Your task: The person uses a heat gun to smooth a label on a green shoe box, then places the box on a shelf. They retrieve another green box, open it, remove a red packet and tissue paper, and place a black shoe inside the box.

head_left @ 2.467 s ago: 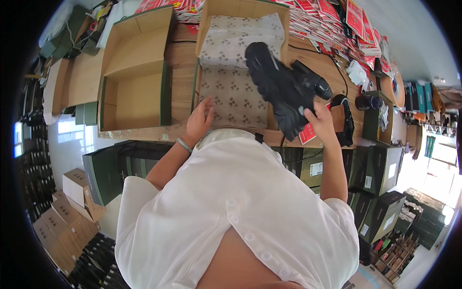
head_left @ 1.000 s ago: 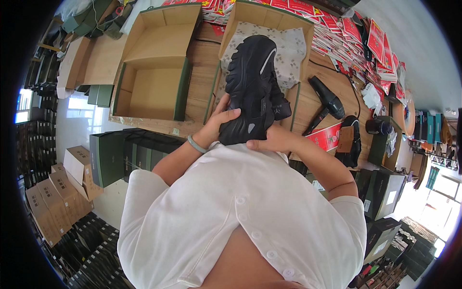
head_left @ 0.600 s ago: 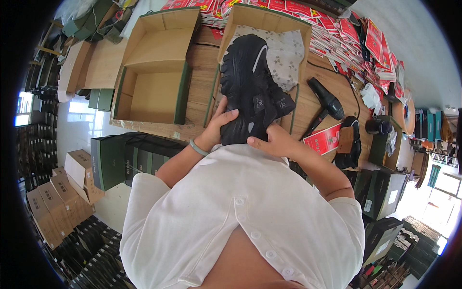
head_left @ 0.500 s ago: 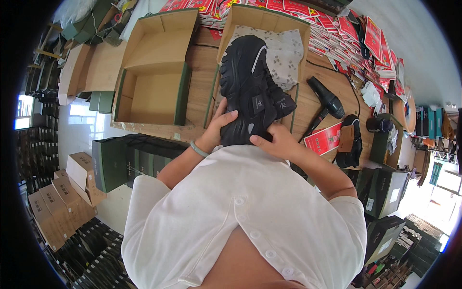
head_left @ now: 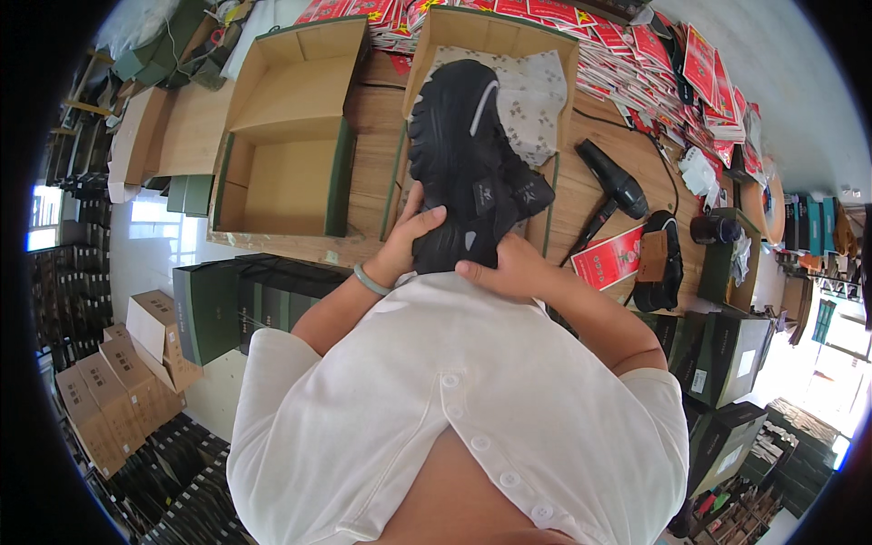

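Close in front of my body I hold a black shoe (head_left: 459,173) with a chunky sole, its one end toward me and the other pointing away. My left hand (head_left: 406,241) grips the shoe's left side, thumb on top. On the near right end, my right hand (head_left: 510,265) closes round it with the thumb laid across. The shoe hangs over an open shoebox (head_left: 572,86), hiding part of it. Patterned tissue paper (head_left: 534,100) lines that box. To the left stands another open box (head_left: 286,186), brown inside and green outside.
On the wooden table (head_left: 372,136), right of the shoe, lie a black hair dryer (head_left: 616,186), a red card (head_left: 610,258) and a second black shoe (head_left: 661,272). Red printed packets (head_left: 627,73) pile up along the back. Green shoeboxes (head_left: 213,309) and cartons (head_left: 118,386) stand at lower left.
My right thumb has slid slightly left across the near end of the shoe. The shoe has shifted a little left and away, while the whole view drifts slightly.
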The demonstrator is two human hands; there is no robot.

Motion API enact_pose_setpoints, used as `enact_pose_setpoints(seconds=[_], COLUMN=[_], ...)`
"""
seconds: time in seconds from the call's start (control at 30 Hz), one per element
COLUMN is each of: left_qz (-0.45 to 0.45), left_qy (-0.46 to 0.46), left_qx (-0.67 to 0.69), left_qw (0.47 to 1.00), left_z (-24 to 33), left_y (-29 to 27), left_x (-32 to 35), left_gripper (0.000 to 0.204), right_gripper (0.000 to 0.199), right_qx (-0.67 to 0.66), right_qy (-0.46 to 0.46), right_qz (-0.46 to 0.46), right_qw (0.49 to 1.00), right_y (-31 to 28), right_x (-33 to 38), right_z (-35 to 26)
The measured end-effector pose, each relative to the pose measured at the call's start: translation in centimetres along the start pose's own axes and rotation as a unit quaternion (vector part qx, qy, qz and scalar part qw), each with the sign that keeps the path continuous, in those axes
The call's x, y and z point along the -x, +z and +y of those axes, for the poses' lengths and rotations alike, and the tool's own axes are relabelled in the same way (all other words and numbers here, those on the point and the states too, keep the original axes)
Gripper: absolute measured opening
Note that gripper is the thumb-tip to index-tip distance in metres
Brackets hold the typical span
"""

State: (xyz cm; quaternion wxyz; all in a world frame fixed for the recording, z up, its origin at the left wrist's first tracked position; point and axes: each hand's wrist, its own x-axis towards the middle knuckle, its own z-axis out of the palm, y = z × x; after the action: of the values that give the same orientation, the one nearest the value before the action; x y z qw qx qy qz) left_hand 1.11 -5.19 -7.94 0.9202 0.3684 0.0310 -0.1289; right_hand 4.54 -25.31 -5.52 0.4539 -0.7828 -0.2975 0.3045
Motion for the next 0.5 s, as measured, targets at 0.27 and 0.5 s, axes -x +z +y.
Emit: enact_pose_setpoints(seconds=[0.27,0.5], left_qz=[-0.007,-0.006], left_qy=[0.01,-0.008], left_qx=[0.0,-0.01], left_qw=[1.0,1.0], left_z=[0.1,0.4], left_y=[0.0,-0.1], left_x=[0.2,0.6], left_gripper=[0.066,0.064], right_gripper=[0.075,0.082], right_qx=[0.015,0.144], right_qy=[-0.01,0.065], right_qz=[-0.027,-0.036], right_qw=[0.999,0.987], right_y=[-0.1,-0.2], right_x=[-0.5,-1.3], right_z=[-0.2,-3.3])
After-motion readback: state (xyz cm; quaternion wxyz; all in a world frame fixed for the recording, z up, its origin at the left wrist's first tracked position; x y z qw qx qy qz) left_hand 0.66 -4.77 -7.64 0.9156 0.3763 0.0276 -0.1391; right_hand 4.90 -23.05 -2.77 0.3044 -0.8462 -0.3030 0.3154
